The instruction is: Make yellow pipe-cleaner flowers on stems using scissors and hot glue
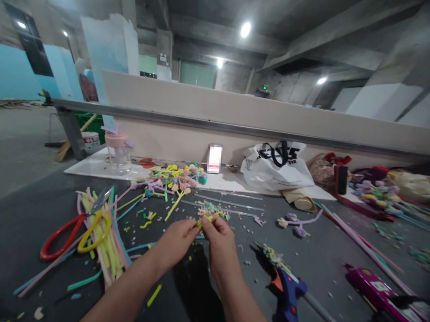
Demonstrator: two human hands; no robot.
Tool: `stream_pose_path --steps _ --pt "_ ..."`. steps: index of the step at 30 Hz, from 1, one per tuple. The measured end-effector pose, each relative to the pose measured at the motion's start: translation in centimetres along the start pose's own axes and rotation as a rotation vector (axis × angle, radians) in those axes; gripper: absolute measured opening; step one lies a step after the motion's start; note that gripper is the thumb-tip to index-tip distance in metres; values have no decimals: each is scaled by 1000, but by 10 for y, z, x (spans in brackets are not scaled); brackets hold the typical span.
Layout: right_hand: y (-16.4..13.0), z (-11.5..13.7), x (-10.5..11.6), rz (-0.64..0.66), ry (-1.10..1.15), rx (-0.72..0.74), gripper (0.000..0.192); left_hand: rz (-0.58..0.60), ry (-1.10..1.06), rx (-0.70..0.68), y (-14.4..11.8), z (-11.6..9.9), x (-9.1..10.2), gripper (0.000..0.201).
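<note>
Both hands meet over the middle of the dark table. My left hand (176, 240) is closed, its thumb and fingertips pinching one side of a small yellow pipe cleaner piece (204, 220). My right hand (221, 241) is closed on the other side, with the thumb pressed on top. The fingers partly hide the piece's shape. Just beyond them lies a heap of tiny coloured clippings (212, 209). To the left, scissors (82, 221) with one red and one yellow handle rest on a bundle of pipe cleaners (103, 258). A blue glue gun (287, 294) lies to the right.
Finished pipe cleaner flowers (185, 176) lie at the back, before a phone (214, 158) propped against the partition. A clear bottle (118, 152) stands back left. Clear glue sticks (230, 202), a white plastic bag (278, 165) and a purple tool (385, 297) are also around.
</note>
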State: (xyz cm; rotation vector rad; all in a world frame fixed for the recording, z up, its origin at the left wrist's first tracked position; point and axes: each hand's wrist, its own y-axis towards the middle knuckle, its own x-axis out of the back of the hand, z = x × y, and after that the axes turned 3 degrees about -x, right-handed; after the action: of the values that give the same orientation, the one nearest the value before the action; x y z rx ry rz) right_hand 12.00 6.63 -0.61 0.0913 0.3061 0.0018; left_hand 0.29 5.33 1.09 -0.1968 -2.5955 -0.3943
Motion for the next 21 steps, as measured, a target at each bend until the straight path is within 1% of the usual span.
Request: stream_pose_path --steps 3,5,11,16,18,21 --pt "-1 3 -1 -7 3 -9 17 -66 28 -55 1 9 -9 20" --pt "-1 3 -1 -5 7 -14 17 -88 7 -56 1 12 -12 18" --pt "-1 3 0 -10 -41 11 16 -39 -29 19 1 5 -13 23" --pt "-2 5 -2 -4 -70 17 16 -95 24 11 0 5 -15 20" --pt "-2 5 -1 -1 -69 17 17 -89 31 31 0 4 -16 20" --pt "-1 4 0 6 -73 31 18 -50 -49 72 0 -1 -13 21"
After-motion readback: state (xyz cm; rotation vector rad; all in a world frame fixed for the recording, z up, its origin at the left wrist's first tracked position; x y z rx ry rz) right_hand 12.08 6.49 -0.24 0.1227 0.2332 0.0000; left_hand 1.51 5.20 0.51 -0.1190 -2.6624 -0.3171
